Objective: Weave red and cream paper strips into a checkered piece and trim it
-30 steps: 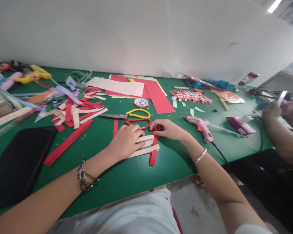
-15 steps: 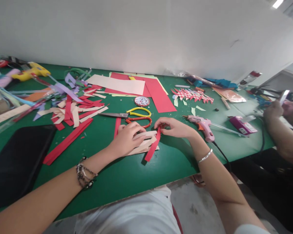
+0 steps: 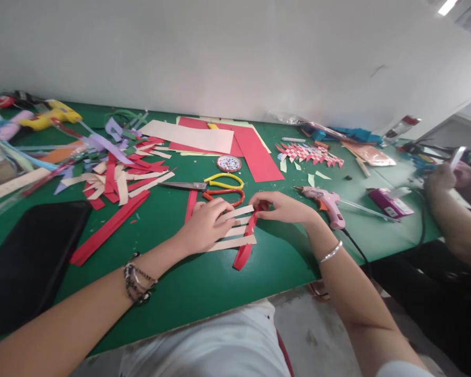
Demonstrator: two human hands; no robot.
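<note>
Strip (image 3: pixel 246 242) red, among cream strips (image 3: pixel 235 230)

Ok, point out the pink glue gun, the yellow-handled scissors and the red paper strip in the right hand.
pink glue gun (image 3: pixel 326 202), head view, on its body.
yellow-handled scissors (image 3: pixel 223 181), head view, on the yellow handle loop.
red paper strip (image 3: pixel 246 242), head view, on its middle, below the cream strips.

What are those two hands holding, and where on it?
The right hand pinches the far end of a red paper strip. The left hand lies flat on the cream paper strips, pressing down their left ends.
</note>
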